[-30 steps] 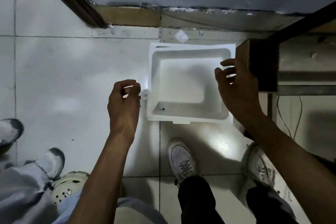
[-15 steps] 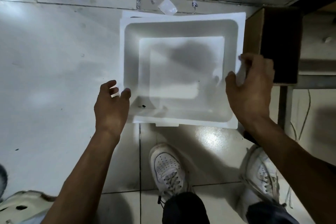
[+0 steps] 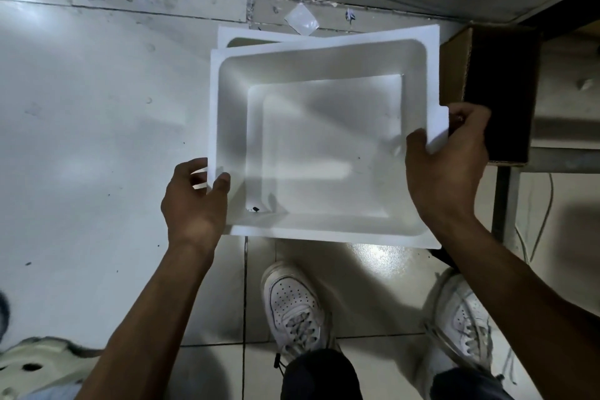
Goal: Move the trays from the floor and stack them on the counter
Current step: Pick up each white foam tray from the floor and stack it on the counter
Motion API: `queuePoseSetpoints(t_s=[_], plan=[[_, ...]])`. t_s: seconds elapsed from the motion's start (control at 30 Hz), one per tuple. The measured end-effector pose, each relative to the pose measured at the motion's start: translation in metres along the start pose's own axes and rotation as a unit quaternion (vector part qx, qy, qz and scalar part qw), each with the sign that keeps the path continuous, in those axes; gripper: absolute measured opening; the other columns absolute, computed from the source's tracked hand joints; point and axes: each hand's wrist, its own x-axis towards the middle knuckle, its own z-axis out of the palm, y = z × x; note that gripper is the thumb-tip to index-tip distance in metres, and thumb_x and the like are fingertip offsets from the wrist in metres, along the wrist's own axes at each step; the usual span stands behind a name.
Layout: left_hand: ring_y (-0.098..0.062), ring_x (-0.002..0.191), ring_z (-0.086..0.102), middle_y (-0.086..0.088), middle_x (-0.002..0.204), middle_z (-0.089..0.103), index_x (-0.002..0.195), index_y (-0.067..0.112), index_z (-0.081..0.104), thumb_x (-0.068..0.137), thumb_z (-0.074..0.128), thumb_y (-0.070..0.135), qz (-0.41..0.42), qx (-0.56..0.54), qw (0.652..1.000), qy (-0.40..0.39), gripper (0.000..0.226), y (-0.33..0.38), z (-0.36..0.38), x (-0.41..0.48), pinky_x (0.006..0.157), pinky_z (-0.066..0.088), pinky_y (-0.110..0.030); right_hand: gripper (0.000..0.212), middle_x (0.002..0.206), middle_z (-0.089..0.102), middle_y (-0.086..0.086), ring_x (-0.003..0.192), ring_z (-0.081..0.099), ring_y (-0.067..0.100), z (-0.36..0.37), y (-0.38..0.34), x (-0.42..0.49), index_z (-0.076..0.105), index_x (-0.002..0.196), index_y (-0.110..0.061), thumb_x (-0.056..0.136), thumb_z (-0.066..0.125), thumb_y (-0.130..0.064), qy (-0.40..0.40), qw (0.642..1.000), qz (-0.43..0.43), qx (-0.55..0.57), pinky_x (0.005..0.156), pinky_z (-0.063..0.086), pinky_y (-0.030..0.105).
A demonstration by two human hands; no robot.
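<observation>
A white foam tray (image 3: 324, 140) is tilted and lifted off a second white tray (image 3: 240, 37), whose far left corner shows beneath it on the tiled floor. My left hand (image 3: 194, 201) pinches the upper tray's left rim, thumb on top and fingers under. My right hand (image 3: 451, 159) grips its right rim the same way. A small dark speck lies inside the tray near my left hand. The counter is out of view.
A brown cardboard box (image 3: 493, 91) stands right of the trays under a metal-legged shelf (image 3: 503, 201). A wall base runs along the top. My white shoes (image 3: 295, 308) stand below the tray. Another person's shoe (image 3: 35, 364) is at bottom left.
Both hands closed on the top tray's side rims and raised it, skewing it so the tray underneath shows at the far left. The camera came closer to the floor.
</observation>
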Motion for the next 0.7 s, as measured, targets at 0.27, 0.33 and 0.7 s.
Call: queuePoseSetpoints(t_s=[0.27,0.33,0.7], plan=[[-0.015,0.078,0.054,0.004,0.091,0.057,0.105,0.014,0.06,0.091,0.061,0.051,0.041,-0.006,0.998,0.054,0.039,0.014,-0.034,-0.01,0.074,0.041,-0.028,0.04,0.105,0.055,0.006,0.097,0.061,0.023,-0.018,-0.03,-0.014,0.042,0.117,-0.009,0.086,0.066,-0.016,-0.007,1.0,0.012,-0.009,0.083,0.055,0.039],[-0.015,0.074,0.051,0.002,0.086,0.056,0.098,0.01,0.058,0.092,0.059,0.051,0.057,0.003,0.996,0.071,0.042,0.023,-0.046,-0.016,0.068,0.039,-0.026,0.036,0.101,0.055,0.005,0.092,0.061,0.023,-0.022,-0.042,-0.019,0.039,0.11,-0.015,0.086,0.066,-0.018,-0.003,1.0,0.009,-0.009,0.079,0.055,0.042],[-0.025,0.07,0.045,0.003,0.066,0.046,0.084,0.007,0.05,0.103,0.032,0.053,0.211,0.157,0.959,0.106,0.053,0.08,-0.15,-0.083,0.062,0.022,-0.02,0.034,0.085,0.051,-0.007,0.073,0.054,0.008,-0.075,-0.123,-0.057,0.038,0.101,-0.017,0.082,0.065,-0.021,-0.011,0.999,0.027,0.04,0.047,0.036,0.007]])
